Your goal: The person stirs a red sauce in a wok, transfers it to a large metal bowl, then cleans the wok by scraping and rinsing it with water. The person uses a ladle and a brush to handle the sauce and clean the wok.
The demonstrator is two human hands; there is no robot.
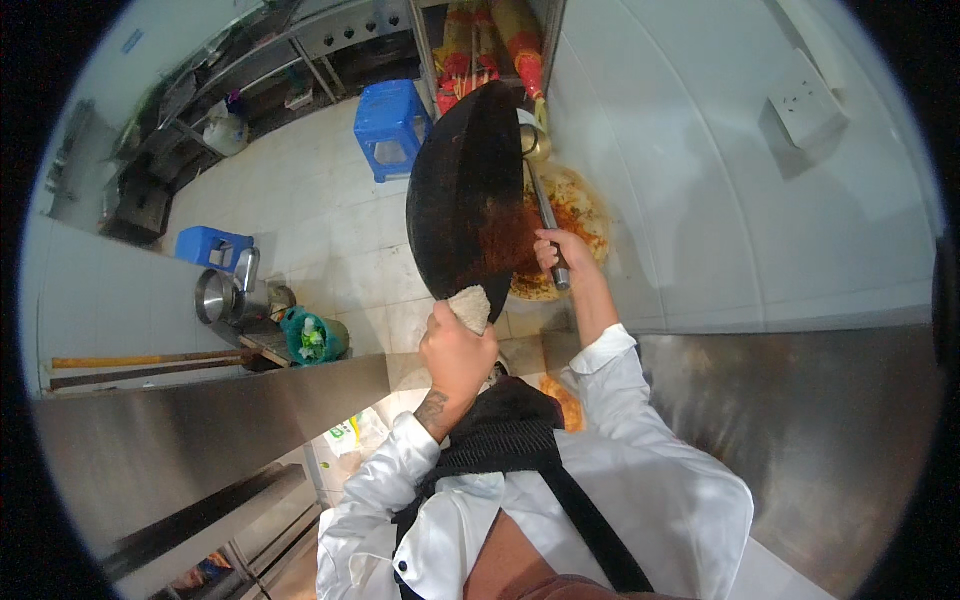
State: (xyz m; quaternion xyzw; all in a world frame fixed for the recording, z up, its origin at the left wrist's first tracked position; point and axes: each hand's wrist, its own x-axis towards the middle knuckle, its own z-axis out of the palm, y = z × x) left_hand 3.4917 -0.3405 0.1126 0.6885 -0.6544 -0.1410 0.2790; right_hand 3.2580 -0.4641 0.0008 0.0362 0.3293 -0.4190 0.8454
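A large black wok [465, 180] is tilted on its side in front of me, its open side turned to the right. My left hand [456, 349] grips its near rim through a folded pale cloth [472, 307]. In my right hand [564, 253] is the dark handle of a metal ladle [541, 191], whose round bowl lies near the wok's far right rim. Reddish sauce streaks the wok's inner side. Below and to the right, a wide container holds pale food with red oil [581, 210]; the wok hides part of it.
A tiled wall [697, 187] rises close on the right. Stainless steel counters flank me, one at left [225, 405] and one at right [787, 420]. Blue plastic stools [390, 124] stand on the tiled floor. Ahead is a shelf with red-and-yellow packages [480, 45]. A green-lined bin [319, 337] sits left.
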